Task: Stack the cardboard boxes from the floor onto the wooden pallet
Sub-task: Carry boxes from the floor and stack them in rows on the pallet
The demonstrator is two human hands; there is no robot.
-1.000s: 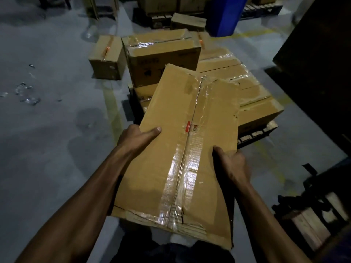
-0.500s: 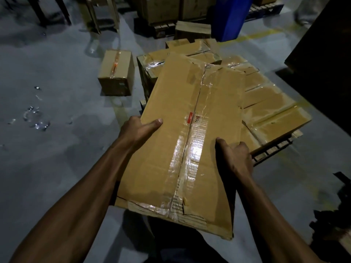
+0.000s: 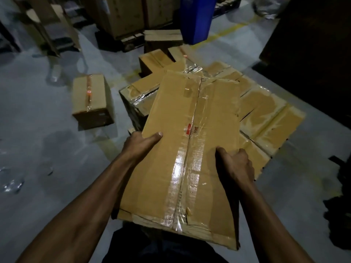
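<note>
Carried box (image 3: 190, 149) fills the near view, long axis running away from the person, taped seam up — held flat so it can go down flat. Left hand (image 3: 140, 147) grips the left long edge, thumb lying on the top face, fingers hidden under the side. Right hand (image 3: 235, 164) grips the right edge the same way, thumb on top, fingers wrapped out of sight. Hands are well apart, one per side, roughly opposite each other near the middle of the box's length — a balanced carry, judging by the level top.

The box is in the air, not yet set down; its far end overlaps the stacked boxes (image 3: 266, 114) on the pallet, so placement looks like the step in hand. The pallet itself is mostly hidden under its load; a row of flat taped tops shows to the right, a taller box (image 3: 136, 97) at left.

Further out, a small box (image 3: 91, 99) stands alone on the grey floor (image 3: 38, 139), left of the pallet, likely still to be stacked. Beyond, another loose box (image 3: 163, 37), a blue bin (image 3: 197, 16) and a second loaded pallet (image 3: 123, 18).
</note>
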